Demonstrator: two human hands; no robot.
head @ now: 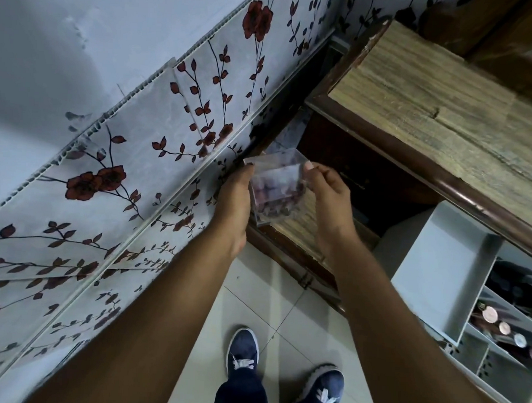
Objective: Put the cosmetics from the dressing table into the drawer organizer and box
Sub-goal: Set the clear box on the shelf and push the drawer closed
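Observation:
Both hands hold a clear plastic box (274,189) filled with small pinkish and dark cosmetics. My left hand (233,205) grips its left side and my right hand (329,198) pinches its right side near the top edge. The box hangs in the air over a low wooden surface (300,227), beside the dressing table (432,117). At the lower right the pulled-out drawer holds a grey organizer (439,272). One of its narrow compartments carries several round-capped cosmetics (504,329).
A floral-patterned wall panel (121,178) runs along the left, close to my left arm. The floor is pale tile (262,303), with my two blue shoes at the bottom. A dark open recess (361,175) lies under the wooden tabletop behind the box.

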